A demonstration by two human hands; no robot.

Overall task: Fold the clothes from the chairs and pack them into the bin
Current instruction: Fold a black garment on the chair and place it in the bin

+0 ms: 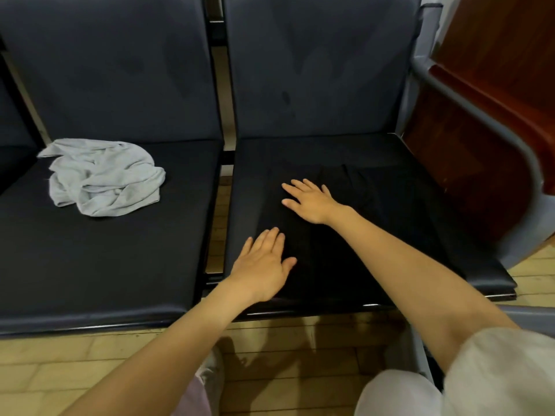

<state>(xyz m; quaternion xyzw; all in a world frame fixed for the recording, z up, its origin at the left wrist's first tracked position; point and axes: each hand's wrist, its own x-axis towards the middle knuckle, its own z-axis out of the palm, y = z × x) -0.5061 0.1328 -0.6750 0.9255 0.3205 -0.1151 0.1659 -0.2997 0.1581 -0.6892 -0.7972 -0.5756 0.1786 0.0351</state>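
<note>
A black garment (369,211) lies spread flat on the seat of the right chair (468,265), hard to tell apart from the dark cushion. My left hand (264,265) presses on its near left part with straight fingers. My right hand (312,202) lies flat on the garment farther back, fingers pointing left. A crumpled light grey garment (102,178) sits on the back left of the left chair's seat (105,265). No bin is in view.
Both chairs have dark blue backrests (120,70) and a narrow gap between the seats. A grey metal armrest (516,151) and a red-brown wooden panel (495,85) stand at the right. Pale wooden floor (75,370) runs along the front.
</note>
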